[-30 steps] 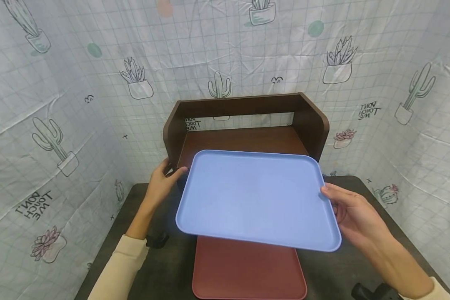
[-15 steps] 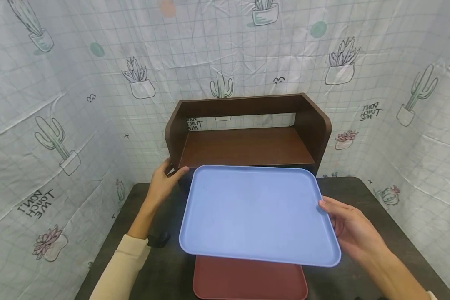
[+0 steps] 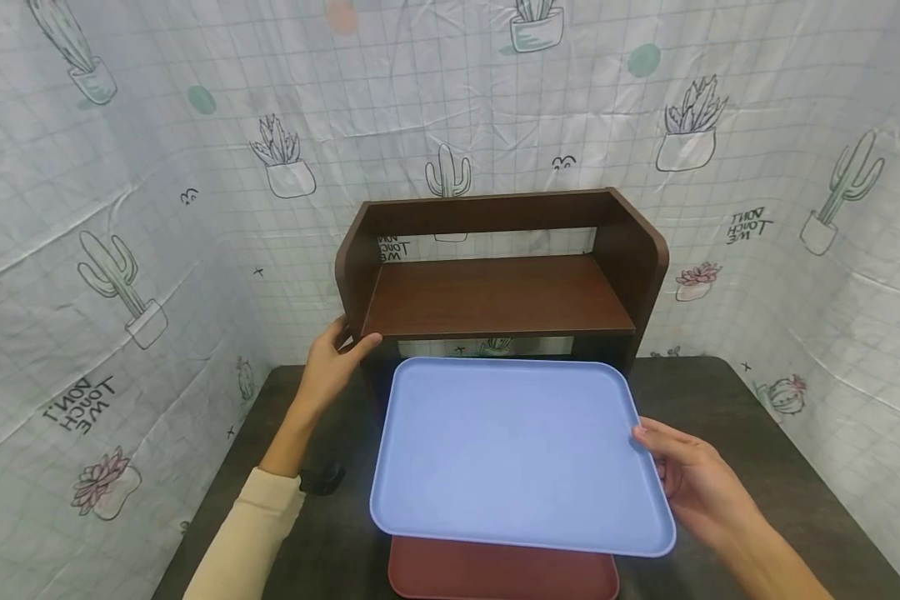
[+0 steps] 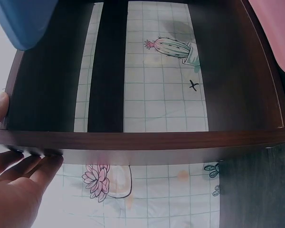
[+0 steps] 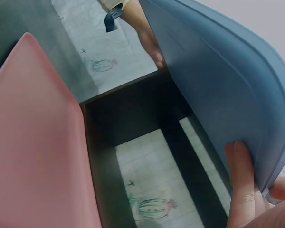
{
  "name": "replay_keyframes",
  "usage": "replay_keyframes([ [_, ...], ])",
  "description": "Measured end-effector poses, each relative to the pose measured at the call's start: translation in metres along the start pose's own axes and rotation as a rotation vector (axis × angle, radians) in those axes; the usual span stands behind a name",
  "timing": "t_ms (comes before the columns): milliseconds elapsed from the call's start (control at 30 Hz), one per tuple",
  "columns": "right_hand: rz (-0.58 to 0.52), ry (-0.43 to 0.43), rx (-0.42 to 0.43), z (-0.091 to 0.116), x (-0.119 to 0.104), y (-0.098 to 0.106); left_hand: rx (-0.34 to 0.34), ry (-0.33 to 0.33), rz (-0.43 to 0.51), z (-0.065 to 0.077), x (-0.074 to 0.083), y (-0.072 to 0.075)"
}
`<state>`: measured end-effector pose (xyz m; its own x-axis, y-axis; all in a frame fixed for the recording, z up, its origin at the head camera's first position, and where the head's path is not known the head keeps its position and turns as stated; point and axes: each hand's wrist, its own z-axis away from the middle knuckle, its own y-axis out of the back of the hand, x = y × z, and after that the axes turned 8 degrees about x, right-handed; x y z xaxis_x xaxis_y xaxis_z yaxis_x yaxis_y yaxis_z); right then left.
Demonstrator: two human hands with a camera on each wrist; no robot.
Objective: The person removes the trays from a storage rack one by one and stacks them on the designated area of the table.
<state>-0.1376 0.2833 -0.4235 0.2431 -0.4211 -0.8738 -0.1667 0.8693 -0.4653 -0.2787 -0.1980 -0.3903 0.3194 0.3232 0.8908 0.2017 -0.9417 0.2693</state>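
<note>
A light blue tray point(image 3: 510, 458) hangs in the air in front of the brown wooden shelf unit point(image 3: 495, 296). My right hand point(image 3: 693, 475) pinches its right edge, thumb on the top face and fingers point(image 5: 242, 175) underneath, as the right wrist view shows. My left hand point(image 3: 330, 367) grips the unit's left side panel point(image 4: 133, 141), its thumb at the front edge and the other fingers against the outer face. Below the blue tray a dark red tray point(image 3: 502, 571) lies in front of the unit, partly covered by it; it looks pink in both wrist views.
The unit stands on a dark table point(image 3: 705, 400) with an upper shelf and an open space beneath. Around the table hangs a white grid-patterned cloth point(image 3: 300, 75) printed with cacti. A dark band point(image 3: 324, 479) sits at my left wrist.
My right hand has lowered the blue tray toward me, uncovering the upper shelf and part of the opening below it. The left hand keeps its hold on the side panel.
</note>
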Motion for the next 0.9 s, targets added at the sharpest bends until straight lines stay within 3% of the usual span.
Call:
replay_keyframes([
  [300, 0.049, -0.008, 0.079, -0.004, 0.014, 0.008, 0.000, 0.007, 0.006, 0.001, 0.001, 0.000],
  [900, 0.122, -0.091, 0.158, -0.015, 0.047, 0.024, -0.006, 0.008, -0.035, 0.001, 0.000, 0.001],
])
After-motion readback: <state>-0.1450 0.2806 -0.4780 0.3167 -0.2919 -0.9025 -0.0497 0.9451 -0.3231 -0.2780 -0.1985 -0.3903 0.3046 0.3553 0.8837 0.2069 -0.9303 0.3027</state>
